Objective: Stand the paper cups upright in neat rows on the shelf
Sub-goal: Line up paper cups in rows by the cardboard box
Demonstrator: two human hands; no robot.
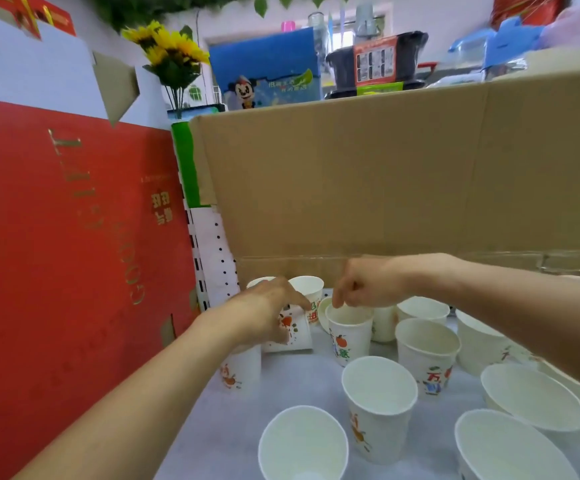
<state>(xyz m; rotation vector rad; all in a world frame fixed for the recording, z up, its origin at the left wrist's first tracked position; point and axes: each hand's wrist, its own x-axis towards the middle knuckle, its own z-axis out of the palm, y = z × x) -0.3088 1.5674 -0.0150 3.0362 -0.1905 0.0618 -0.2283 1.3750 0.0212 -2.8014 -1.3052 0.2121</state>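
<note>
Several white paper cups with orange and green prints stand upright on the white shelf [302, 379]. My left hand [264, 306] grips a cup [293, 332] that appears to be upside down, its flat end toward me, at the back left. My right hand [361, 289] pinches the far rim of an upright cup [349, 336] in the middle of the back. Another cup [243, 370] stands under my left wrist. More upright cups stand in front: one [378, 407] in the middle, one [427, 355] to its right, one [304, 443] at the front edge.
A brown cardboard wall [403, 174] closes the back of the shelf. A tall red box [67, 254] stands on the left, beside a white perforated panel [217, 254]. Larger white paper bowls [532, 398] crowd the right side. Sunflowers and boxes sit above.
</note>
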